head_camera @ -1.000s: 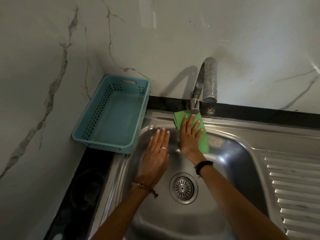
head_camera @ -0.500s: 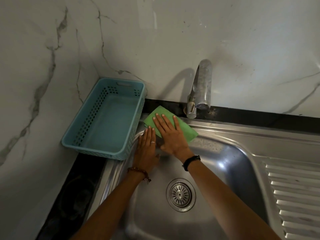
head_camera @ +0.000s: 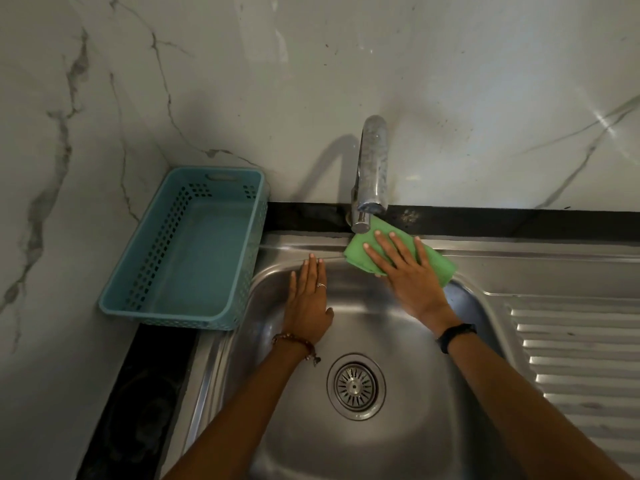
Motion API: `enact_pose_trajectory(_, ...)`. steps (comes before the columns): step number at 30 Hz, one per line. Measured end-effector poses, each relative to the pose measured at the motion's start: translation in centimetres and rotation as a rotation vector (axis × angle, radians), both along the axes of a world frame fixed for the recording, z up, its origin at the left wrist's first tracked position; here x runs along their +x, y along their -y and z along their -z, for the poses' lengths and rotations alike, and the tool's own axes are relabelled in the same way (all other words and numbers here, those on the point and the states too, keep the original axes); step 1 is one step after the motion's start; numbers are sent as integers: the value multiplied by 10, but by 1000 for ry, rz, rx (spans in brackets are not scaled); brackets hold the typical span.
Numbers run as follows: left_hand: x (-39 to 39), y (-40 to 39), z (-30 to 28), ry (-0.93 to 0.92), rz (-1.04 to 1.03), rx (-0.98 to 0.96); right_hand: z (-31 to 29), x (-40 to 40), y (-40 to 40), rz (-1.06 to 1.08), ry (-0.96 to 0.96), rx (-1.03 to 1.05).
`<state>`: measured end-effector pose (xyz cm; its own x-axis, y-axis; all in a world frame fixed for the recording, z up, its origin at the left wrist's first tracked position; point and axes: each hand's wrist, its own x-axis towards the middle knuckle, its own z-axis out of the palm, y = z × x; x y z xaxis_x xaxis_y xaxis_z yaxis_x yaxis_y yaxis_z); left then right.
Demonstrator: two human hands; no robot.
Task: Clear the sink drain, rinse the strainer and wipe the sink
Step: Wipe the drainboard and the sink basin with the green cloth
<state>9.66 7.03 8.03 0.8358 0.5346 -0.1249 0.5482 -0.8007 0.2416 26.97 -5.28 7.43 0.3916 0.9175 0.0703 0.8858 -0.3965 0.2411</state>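
Note:
A steel sink (head_camera: 398, 455) fills the lower middle of the head view, with a round slotted strainer (head_camera: 355, 386) seated in its drain. My right hand (head_camera: 408, 275) presses a folded green cloth (head_camera: 438, 263) flat on the sink's back rim, just under the tap spout. Its fingers are straight and spread. My left hand (head_camera: 309, 303) lies flat against the basin's back wall to the left, fingers straight and together, fingertips at the rim. No water runs from the tap.
A chrome tap (head_camera: 370, 174) rises from the black ledge behind the sink. A light blue perforated basket (head_camera: 145, 271) stands at the left in the wall corner. The ribbed drainboard (head_camera: 581, 358) lies at the right. Marble walls close the back and left.
My right hand slid the green cloth left toward the basket, then back right along the rim to under the tap. My left hand stayed flat on the basin's back wall.

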Motion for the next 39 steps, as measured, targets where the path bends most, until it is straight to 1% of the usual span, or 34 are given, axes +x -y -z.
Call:
enact_pose_trajectory(3,2,-1,-3,-26,-5,-19,-9,18,36,129,-60,-22)
enact_pose_trajectory(6,2,-2,-8,-52,2,-49,-14,32,71,320,-187,-32)
enact_pose_trajectory(10,4,0,-13,-61,-13,-52,-21,31,78,363,-242,19)
enact_pose_trajectory(13,8,13,-15,-20,14,-56,-25,25,71,335,-272,21)
enact_pose_trajectory(17,28,48,-16,67,92,-95,-24,21,56,259,-258,-41)
enact_pose_trajectory(20,53,76,-17,100,104,-158,-22,22,49,118,-216,-110)
enact_pose_trajectory(22,70,94,-17,130,81,-192,-19,34,54,-27,-151,-165)
enact_pose_trajectory(24,83,109,-13,160,49,-193,-19,49,61,-172,-64,-205)
enact_pose_trajectory(26,93,125,-10,153,15,-183,-18,67,72,-260,-19,-204)
enact_pose_trajectory(31,117,158,-12,148,-44,-169,-15,94,114,-241,-94,-234)
enact_pose_trajectory(33,127,174,-13,118,-24,-170,-15,108,136,-208,-173,-236)
enact_pose_trajectory(36,143,196,-15,62,5,-180,-20,133,170,-212,-272,-157)
enact_pose_trajectory(39,155,208,-15,51,-35,-247,-23,156,210,-144,-318,-105)
